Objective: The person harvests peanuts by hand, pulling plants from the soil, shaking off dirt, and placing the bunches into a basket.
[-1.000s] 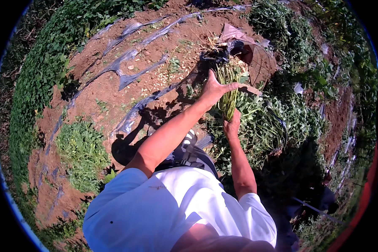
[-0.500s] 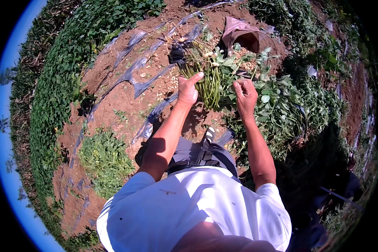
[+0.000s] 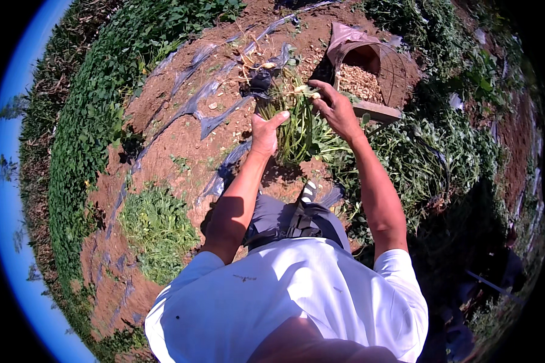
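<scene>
A bundle of green peanut plants (image 3: 292,136) hangs from my left hand (image 3: 265,134), which is closed around the stems with its thumb raised along them. Pale peanut pods (image 3: 301,89) show among the stems at the top of the bundle, next to roots with dark soil. My right hand (image 3: 336,110) is at the bundle's right side, thumb and forefinger closing around a pale pod (image 3: 315,95); its other fingers are partly hidden. Just beyond my right hand lies a brownish-pink sack (image 3: 399,66) with loose peanuts (image 3: 360,83) inside its open mouth.
A board (image 3: 378,111) lies across the sack's near edge. Pulled leafy plants (image 3: 406,157) are heaped at right, with a smaller green pile (image 3: 154,227) at left. Torn plastic film (image 3: 209,124) strips cross the brown soil. Dense green rows (image 3: 79,151) line the far left.
My right hand has moved left and up to the pods, its fingers reaching out. Leafy tops that covered the sack's mouth have shifted away, showing the peanuts. My left hand keeps its hold.
</scene>
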The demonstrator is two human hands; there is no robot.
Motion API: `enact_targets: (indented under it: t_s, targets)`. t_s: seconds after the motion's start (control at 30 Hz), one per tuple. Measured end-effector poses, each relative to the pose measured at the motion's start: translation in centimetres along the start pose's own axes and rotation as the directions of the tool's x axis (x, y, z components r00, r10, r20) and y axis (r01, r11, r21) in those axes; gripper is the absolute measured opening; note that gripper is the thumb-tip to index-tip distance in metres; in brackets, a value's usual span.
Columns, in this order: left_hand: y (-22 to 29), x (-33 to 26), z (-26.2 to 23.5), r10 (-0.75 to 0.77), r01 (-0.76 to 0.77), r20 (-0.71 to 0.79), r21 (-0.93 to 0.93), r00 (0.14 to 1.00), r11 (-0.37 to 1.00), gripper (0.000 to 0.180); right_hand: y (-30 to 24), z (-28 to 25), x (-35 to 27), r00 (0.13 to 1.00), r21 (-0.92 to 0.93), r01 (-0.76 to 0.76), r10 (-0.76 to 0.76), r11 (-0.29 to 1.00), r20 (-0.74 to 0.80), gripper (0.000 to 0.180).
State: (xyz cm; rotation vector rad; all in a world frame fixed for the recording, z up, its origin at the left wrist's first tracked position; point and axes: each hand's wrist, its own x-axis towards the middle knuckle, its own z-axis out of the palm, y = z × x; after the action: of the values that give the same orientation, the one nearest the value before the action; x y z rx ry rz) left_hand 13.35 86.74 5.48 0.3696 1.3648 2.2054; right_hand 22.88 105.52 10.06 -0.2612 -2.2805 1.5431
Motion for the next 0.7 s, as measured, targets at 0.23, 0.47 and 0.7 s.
enact_targets:
  t_s: [0.23, 0.47, 0.7]
  targets:
    - [0.2, -0.8, 0.1, -0.025, 0.022, 0.05, 0.067, 0.998, 0.998, 0.039, 0.1, 2.4, 1.0, 0.986, 0.138, -0.163, 0.166, 0.977, -0.004, 0.041]
    - [-1.6, -1.0, -1.1, 0.259, -0.095, -0.09, 0.777, 0.962, 0.623, 0.04, -2.6, 2.4, -0.1, 0.995, -0.502, -0.077, 0.037, 0.862, -0.09, 0.032]
    - [-4.2, -0.3, -9.0, 0.455, -0.044, -0.138, 0.929, 0.88, 0.367, 0.038, -6.2, -4.6, 0.0, 0.811, -0.059, 0.143, -0.151, 0.988, -0.565, 0.032]
